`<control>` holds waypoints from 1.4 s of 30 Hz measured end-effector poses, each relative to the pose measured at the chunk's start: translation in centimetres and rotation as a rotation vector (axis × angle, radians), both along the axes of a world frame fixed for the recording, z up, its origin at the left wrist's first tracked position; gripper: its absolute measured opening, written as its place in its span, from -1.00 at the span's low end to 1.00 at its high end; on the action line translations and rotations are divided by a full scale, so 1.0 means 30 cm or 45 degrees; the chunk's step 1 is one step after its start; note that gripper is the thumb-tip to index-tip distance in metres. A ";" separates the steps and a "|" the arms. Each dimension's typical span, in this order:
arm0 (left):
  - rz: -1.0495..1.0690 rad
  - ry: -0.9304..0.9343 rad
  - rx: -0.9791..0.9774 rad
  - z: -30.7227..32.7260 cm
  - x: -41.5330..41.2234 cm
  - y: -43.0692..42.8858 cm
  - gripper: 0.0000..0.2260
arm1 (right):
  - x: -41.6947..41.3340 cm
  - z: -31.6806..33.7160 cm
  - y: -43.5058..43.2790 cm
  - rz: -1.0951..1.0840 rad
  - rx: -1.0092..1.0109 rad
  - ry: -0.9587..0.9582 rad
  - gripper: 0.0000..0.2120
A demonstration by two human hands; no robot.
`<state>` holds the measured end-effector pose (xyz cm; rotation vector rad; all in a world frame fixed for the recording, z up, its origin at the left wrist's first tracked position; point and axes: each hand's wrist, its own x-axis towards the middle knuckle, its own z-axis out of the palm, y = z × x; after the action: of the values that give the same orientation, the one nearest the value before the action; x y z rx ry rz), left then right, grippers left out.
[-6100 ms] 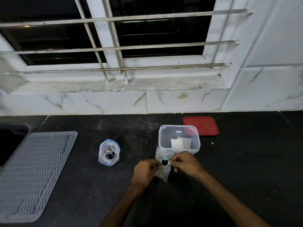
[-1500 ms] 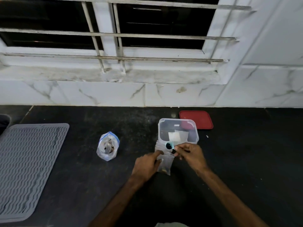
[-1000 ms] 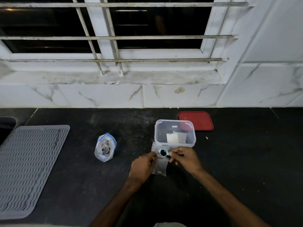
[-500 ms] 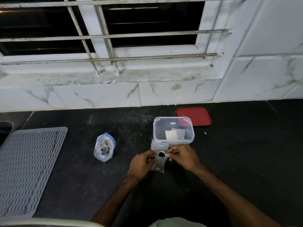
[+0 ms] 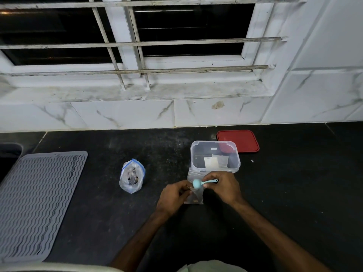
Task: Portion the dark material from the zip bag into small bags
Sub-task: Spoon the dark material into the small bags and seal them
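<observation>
- Small bag (image 5: pixel 193 195): clear plastic on the dark counter (image 5: pixel 294 193), just in front of the clear container (image 5: pixel 215 147). Its mouth end points toward the container. A little dark content shows at its near end.
- Spoon (image 5: pixel 197 183): teal, with the bowl over the upper part of the small bag. Its long axis runs almost straight across the view, bowl to the left and handle to the right. The bowl shows a pale rounded face. Whether it carries any load cannot be told.
- Right hand (image 5: pixel 224 187): fingers and thumb are curled and pinch the spoon handle near its right end.
- Left hand (image 5: pixel 172 197): fingers are curled at the left edge of the small bag and grip it near the mouth, which appears to hold it open.
- Zip bag (image 5: pixel 127 185): stands upright with its mouth open, well to the left of the left hand. Dark material (image 5: pixel 132 176) is visible inside.
- Governing relation: the zip bag lies on the left-hand side, but the spoon is in the right hand. A further scoop would probably need the right hand to carry the bowl leftward, past the left hand, while the left hand steadies the small bag.
- Surroundings: the clear container holds several small bags. A red lid (image 5: pixel 238 141) lies behind it to the right. A grey mat (image 5: pixel 39 203) lies far left.
</observation>
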<state>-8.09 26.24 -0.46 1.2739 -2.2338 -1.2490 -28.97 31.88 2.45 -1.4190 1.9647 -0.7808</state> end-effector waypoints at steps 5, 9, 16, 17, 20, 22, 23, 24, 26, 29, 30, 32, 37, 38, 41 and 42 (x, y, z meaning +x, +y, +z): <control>-0.003 0.005 -0.021 -0.001 0.010 -0.016 -0.82 | 0.005 -0.004 -0.003 0.012 -0.036 -0.044 -0.86; 0.014 0.034 0.004 -0.006 0.008 -0.023 -0.85 | 0.002 -0.006 0.008 0.024 -0.067 -0.033 -0.87; 0.104 0.098 0.013 0.004 -0.011 -0.010 -0.92 | 0.010 -0.007 0.023 0.013 -0.162 -0.043 -0.89; 0.124 0.113 0.022 -0.001 -0.011 -0.009 -0.92 | 0.010 -0.008 0.024 0.018 -0.153 -0.059 -0.89; 0.145 0.121 0.036 -0.006 -0.006 -0.004 -0.92 | 0.004 -0.024 0.025 0.031 -0.102 -0.113 -0.88; 0.157 0.138 0.045 -0.007 -0.002 -0.004 -0.93 | 0.005 -0.038 0.021 0.014 -0.100 -0.183 -0.89; 0.158 0.140 0.051 -0.007 -0.002 -0.003 -0.93 | 0.005 -0.046 0.019 0.006 -0.101 -0.216 -0.90; 0.157 0.136 0.055 -0.006 0.000 -0.002 -0.94 | 0.005 -0.051 0.017 -0.008 -0.098 -0.254 -0.91; 0.151 0.127 0.060 0.001 0.002 -0.004 -0.93 | 0.008 -0.049 0.012 -0.066 -0.098 -0.366 -0.92; 0.135 0.121 0.058 0.012 0.003 -0.007 -0.91 | 0.017 -0.037 0.009 -0.145 -0.124 -0.524 -0.95; 0.132 0.120 0.056 0.015 0.004 -0.007 -0.90 | 0.022 -0.034 0.012 -0.155 -0.124 -0.569 -0.96; 0.137 0.124 0.060 0.017 0.003 -0.007 -0.90 | 0.030 -0.036 0.019 -0.157 -0.100 -0.652 -0.97; 0.151 0.088 0.045 0.006 0.013 -0.003 -0.94 | 0.013 -0.057 0.040 -0.292 -0.057 -0.837 -0.92; 0.170 0.081 0.017 0.004 0.015 -0.001 -0.95 | 0.001 -0.059 0.048 -0.338 -0.035 -0.848 -0.90; 0.217 0.020 -0.161 0.001 0.017 0.004 -0.94 | -0.062 -0.126 0.087 -0.352 0.078 -0.700 -0.92; 0.231 0.019 -0.186 0.004 0.017 0.005 -0.92 | -0.086 -0.161 0.101 -0.342 0.109 -0.607 -0.93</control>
<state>-7.59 26.38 -0.34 1.3701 -2.1022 -1.0081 -31.54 34.91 -2.37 -0.8284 1.7977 -1.0313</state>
